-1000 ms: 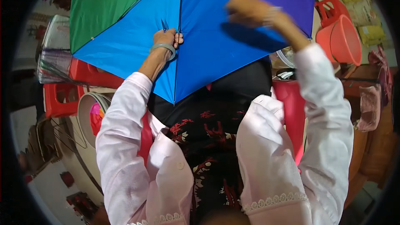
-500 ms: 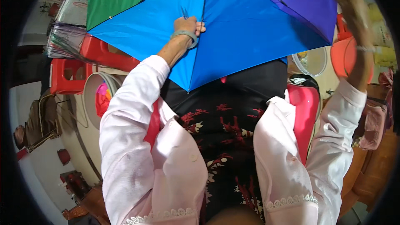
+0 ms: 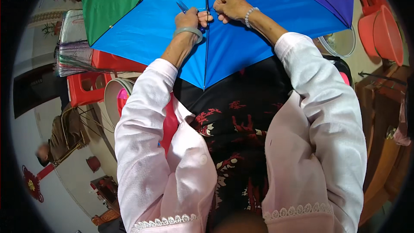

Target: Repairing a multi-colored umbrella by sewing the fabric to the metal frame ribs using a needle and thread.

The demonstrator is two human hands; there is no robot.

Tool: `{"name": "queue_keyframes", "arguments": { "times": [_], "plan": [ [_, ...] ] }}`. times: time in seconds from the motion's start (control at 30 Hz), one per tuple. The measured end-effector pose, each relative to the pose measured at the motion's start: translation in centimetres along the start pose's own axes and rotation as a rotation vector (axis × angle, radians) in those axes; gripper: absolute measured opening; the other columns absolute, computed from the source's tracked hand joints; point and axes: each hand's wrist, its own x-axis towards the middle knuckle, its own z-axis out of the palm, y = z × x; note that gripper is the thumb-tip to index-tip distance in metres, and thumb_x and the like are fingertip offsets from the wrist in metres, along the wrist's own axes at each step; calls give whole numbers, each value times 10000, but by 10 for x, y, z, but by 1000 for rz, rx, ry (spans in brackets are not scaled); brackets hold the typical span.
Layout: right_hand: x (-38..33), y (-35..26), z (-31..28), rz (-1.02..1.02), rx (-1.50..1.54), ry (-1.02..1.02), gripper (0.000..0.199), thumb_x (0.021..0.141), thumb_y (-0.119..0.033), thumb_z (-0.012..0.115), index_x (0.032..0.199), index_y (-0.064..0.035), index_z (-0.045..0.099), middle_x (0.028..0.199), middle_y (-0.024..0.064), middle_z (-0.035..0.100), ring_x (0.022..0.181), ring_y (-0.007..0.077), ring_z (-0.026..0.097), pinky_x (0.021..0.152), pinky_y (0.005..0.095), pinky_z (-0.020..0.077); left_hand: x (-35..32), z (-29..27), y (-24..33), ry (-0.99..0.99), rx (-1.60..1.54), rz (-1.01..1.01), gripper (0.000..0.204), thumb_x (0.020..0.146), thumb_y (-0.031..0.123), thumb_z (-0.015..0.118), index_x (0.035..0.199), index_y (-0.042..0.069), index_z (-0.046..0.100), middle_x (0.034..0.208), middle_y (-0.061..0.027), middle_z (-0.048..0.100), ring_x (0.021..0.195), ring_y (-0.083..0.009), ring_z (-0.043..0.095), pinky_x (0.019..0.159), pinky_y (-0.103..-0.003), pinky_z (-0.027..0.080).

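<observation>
Spread over my lap is a multicoloured umbrella (image 3: 241, 45), its blue panels nearest me and dark ribs running across them. My left hand (image 3: 189, 19), with a pale green bangle at the wrist, is closed at the middle rib. A small pair of scissors (image 3: 182, 7) juts from it, narrow blades pointing up and left. Just right of that rib, my right hand (image 3: 233, 6) has its fingertips pinched together over the blue cloth, close to the left fingers. Whatever is in that pinch is too fine to make out.
Red plastic stools (image 3: 88, 87) and a pale bucket (image 3: 113, 99) with bright pieces inside stand to the left. On the right are a coral-red basin (image 3: 386, 34), a clear round tub (image 3: 345, 45) and wooden furniture (image 3: 381, 168). A person (image 3: 56, 140) sits at the far left.
My right hand has come in from the far right to the middle rib, its fingers now pinched. The left hand stays at the rib with the scissors. The view has shifted slightly.
</observation>
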Motion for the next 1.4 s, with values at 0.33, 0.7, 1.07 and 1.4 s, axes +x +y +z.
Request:
{"name": "queue_keyframes", "arguments": {
  "times": [0.33,0.7,1.07,1.4],
  "plan": [
    [-11,-2,-4,-21,12,20,123,808,-100,523,736,-4,549,623,62,571,500,108,559,439,226,475,10,-7,0,-102,29,-88,183,863,93,422,871,-82,476,774,-192,606,537,-204,562,423,-254,415],
    [-11,-9,-29,-769,-567,975,89,742,-103,537,705,-24,556,527,89,537,435,147,552,430,286,458,8,-1,-1,-4,-18,-95,181,862,94,425,867,-78,481,783,-192,609,563,-214,586,413,-256,421],
    [-20,-30,-21,-571,-101,674,115,760,-102,499,685,-25,540,549,112,530,486,226,530,455,337,431,18,-9,-2,-142,37,-104,186,867,115,438,854,-59,504,738,-166,605,550,-195,569,435,-241,422],
    [-13,-1,6,-284,-322,183,149,760,-135,485,756,-47,605,788,156,613,758,328,594,661,411,477,7,-9,7,-245,169,-123,203,858,158,465,779,-18,528,675,-123,591,457,-136,483,414,-227,389]
  ]
}}
